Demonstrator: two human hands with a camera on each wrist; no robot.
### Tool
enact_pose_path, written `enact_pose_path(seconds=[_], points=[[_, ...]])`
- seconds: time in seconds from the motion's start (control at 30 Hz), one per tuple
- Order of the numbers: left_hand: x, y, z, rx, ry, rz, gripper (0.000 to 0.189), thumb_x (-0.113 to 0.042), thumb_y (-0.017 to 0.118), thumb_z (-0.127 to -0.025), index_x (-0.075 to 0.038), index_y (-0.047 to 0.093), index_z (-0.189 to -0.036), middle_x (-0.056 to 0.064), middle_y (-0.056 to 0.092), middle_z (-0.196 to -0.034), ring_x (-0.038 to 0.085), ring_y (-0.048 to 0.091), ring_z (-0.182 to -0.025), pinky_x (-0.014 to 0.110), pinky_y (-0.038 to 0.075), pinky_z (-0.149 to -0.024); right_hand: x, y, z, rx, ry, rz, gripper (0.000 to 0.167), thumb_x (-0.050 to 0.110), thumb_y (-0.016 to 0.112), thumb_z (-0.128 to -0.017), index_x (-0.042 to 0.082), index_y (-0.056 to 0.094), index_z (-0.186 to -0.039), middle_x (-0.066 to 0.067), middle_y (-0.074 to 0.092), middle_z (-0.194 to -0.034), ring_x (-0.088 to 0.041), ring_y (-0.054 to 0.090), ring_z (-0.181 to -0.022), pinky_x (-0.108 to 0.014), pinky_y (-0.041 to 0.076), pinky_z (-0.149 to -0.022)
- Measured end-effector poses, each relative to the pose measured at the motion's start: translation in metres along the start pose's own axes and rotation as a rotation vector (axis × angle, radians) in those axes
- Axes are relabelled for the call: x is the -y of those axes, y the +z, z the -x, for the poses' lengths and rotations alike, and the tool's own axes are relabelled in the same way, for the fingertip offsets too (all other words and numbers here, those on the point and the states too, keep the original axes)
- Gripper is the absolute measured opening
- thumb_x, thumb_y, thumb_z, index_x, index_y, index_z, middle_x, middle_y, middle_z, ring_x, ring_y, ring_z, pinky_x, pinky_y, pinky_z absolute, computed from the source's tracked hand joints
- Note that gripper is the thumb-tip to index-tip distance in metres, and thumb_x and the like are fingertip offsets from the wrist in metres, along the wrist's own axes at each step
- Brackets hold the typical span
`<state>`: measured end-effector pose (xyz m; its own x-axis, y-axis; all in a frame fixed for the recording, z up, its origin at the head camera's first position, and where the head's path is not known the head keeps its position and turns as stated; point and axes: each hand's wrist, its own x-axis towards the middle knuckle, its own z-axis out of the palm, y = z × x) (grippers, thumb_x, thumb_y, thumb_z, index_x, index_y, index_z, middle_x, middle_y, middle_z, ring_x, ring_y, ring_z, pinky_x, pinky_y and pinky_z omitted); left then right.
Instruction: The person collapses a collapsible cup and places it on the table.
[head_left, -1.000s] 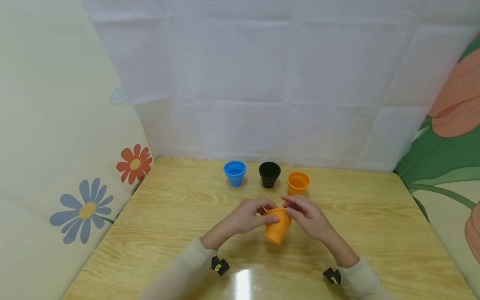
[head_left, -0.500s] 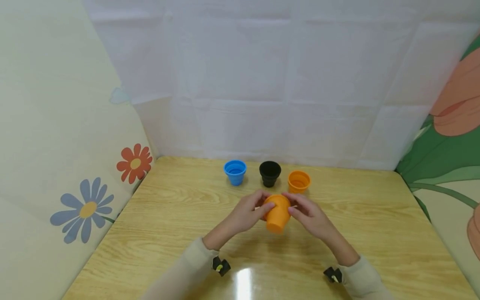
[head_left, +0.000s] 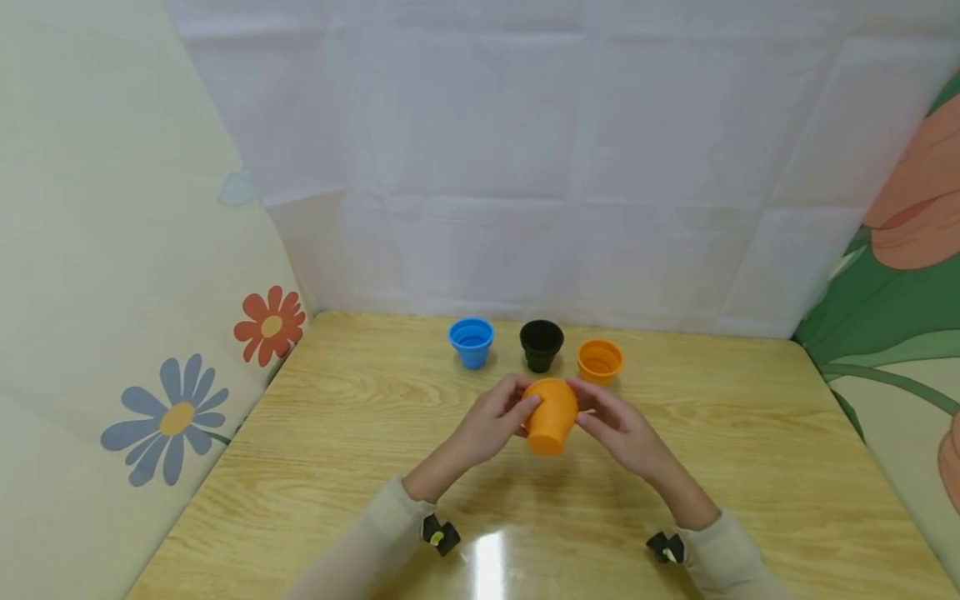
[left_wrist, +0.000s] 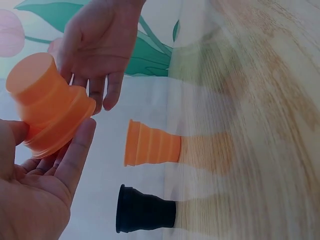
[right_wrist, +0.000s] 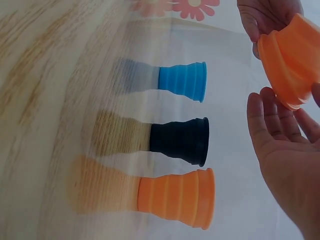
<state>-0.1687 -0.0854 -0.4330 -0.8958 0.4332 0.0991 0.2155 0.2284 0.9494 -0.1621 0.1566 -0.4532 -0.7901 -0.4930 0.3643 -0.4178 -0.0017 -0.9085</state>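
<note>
An orange collapsible cup (head_left: 552,413) is held above the table between both hands, tilted with its base toward me and its rim facing away. Its stepped wall bulges unevenly in the left wrist view. My left hand (head_left: 488,422) grips its left side, thumb on the outer wall and fingers at the rim. On the right side, my right hand (head_left: 621,429) holds the rim between thumb and fingers. Beyond the hands a second orange cup (head_left: 599,360) stands upright, beside a black cup (head_left: 541,343) and a blue cup (head_left: 472,342).
The three standing cups form a row near the back of the wood-grain table (head_left: 360,400). Behind them hangs a white cloth (head_left: 480,167). Flower-printed panels (head_left: 150,275) rise along the table's sides.
The held cup has moved up and slightly away from me, its base turning more toward my view. My right fingers have come from over the rim to the cup's right side.
</note>
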Motion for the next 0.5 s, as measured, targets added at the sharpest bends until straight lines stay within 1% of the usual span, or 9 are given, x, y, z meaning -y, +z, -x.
enact_pose_path(seconds=[0.1, 0.3, 0.4, 0.5], points=[[0.0014, 0.0001, 0.0001, 0.002, 0.013, 0.007, 0.033, -0.023, 0.05, -0.108, 0.001, 0.051, -0.131, 0.02, 0.064, -0.115, 0.021, 0.067, -0.091, 0.033, 0.062, -0.073, 0.0001, 0.0005, -0.0004, -0.019, 0.031, -0.004, 0.046, 0.001, 0.053, -0.103, -0.008, 0.042, -0.147, -0.028, 0.057, -0.129, -0.009, 0.06, -0.113, -0.025, 0.055, -0.094], [0.0028, 0.0001, 0.0015, 0.015, 0.059, -0.039, 0.035, -0.018, 0.052, -0.107, -0.001, 0.051, -0.138, 0.02, 0.064, -0.116, 0.024, 0.067, -0.092, 0.039, 0.062, -0.079, -0.0017, 0.0023, -0.0002, -0.067, 0.028, 0.031, 0.04, 0.0, 0.056, -0.102, -0.009, 0.049, -0.14, -0.024, 0.059, -0.122, -0.009, 0.06, -0.104, -0.026, 0.058, -0.086], [0.0023, -0.0006, 0.0018, 0.015, 0.08, -0.081, 0.035, -0.017, 0.057, -0.105, -0.003, 0.054, -0.137, 0.015, 0.065, -0.117, 0.024, 0.065, -0.095, 0.036, 0.061, -0.081, -0.002, 0.0031, 0.0, -0.099, 0.035, 0.055, 0.037, -0.001, 0.058, -0.1, -0.008, 0.052, -0.137, -0.018, 0.059, -0.118, -0.011, 0.059, -0.099, -0.026, 0.059, -0.082], [0.0019, -0.0014, 0.0016, 0.009, 0.099, -0.118, 0.035, -0.018, 0.061, -0.103, -0.005, 0.057, -0.136, 0.012, 0.066, -0.118, 0.024, 0.064, -0.1, 0.029, 0.06, -0.079, -0.0016, 0.0034, -0.0004, -0.118, 0.049, 0.073, 0.036, -0.002, 0.06, -0.099, -0.006, 0.055, -0.134, -0.016, 0.059, -0.115, -0.013, 0.058, -0.096, -0.026, 0.059, -0.08]])
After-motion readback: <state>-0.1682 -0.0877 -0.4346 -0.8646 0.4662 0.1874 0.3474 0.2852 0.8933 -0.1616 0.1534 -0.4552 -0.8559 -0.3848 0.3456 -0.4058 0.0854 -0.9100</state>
